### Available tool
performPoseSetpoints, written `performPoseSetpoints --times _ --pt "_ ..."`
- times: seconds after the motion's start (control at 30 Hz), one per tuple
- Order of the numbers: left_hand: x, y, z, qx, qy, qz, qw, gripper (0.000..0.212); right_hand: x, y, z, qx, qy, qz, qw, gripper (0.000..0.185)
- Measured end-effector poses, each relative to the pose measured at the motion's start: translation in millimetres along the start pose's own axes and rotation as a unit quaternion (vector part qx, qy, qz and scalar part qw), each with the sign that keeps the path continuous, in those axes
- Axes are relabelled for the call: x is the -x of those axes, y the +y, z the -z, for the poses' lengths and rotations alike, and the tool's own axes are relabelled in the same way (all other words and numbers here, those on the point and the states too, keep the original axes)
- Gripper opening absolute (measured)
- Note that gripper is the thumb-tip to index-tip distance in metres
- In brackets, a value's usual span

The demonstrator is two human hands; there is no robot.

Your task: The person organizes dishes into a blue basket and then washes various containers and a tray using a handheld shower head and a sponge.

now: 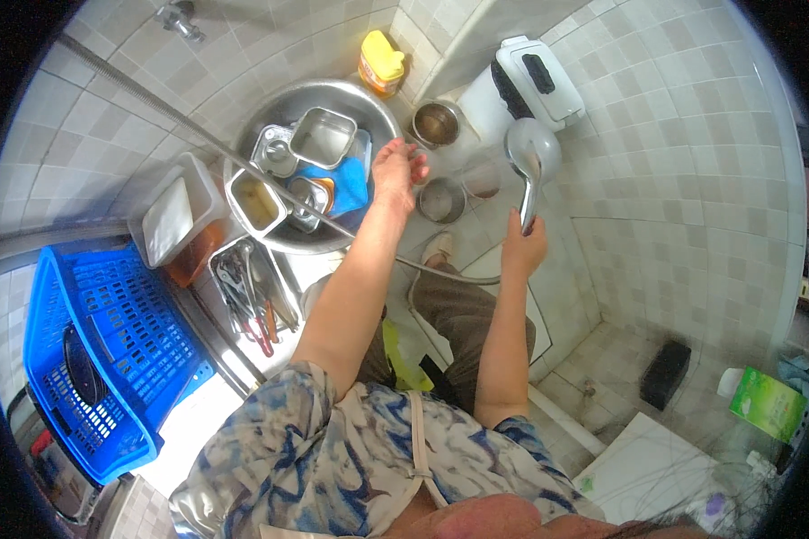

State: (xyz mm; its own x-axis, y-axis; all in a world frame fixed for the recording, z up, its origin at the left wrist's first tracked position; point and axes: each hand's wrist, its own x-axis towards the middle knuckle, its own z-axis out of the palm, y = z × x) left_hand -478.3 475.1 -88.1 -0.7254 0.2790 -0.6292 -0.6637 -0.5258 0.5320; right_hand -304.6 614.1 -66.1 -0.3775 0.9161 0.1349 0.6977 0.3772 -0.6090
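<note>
My right hand point(524, 246) is wrapped around the handle of a chrome shower head point(530, 158), which is raised in front of me. Its metal hose point(445, 275) runs from my right hand across to the upper left. My left hand point(396, 168) hovers by the right rim of a large stainless steel basin point(310, 246), fingers loosely bent and apart, nothing visible in them. Inside the basin sit a rectangular metal container point(322, 138), a metal lid point(274, 152), a white-rimmed container with cloudy liquid point(256, 201) and a blue cloth-like piece point(349, 185).
Right of the basin stand two metal pots point(435, 124) point(441, 201) and a white lidded bin point(539, 81). A yellow bottle point(381, 62) is behind. At left are a metal tray of utensils point(284, 283), a translucent tub point(205, 172) and a blue plastic basket point(125, 296). Tiled walls enclose the space.
</note>
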Motion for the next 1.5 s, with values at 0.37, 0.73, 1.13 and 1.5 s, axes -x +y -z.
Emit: performPoseSetpoints --times 0.37,0.73,1.13,1.5 --pt "4 -7 -5 -0.003 -0.008 0.011 1.0 0.039 27 25 -4 0.013 -0.034 -0.023 0.999 0.036" --pt "3 -5 1 -0.017 -0.002 0.021 1.0 0.044 26 0 -4 -0.014 -0.008 -0.021 1.0 0.035" --pt "6 -3 -4 0.001 0.006 0.022 1.0 0.035 -4 7 18 0.005 0.112 -0.002 0.994 0.035" --pt "2 -11 -5 -0.023 -0.019 0.025 0.999 0.034 -17 -11 17 -0.001 0.136 0.052 0.989 0.035"
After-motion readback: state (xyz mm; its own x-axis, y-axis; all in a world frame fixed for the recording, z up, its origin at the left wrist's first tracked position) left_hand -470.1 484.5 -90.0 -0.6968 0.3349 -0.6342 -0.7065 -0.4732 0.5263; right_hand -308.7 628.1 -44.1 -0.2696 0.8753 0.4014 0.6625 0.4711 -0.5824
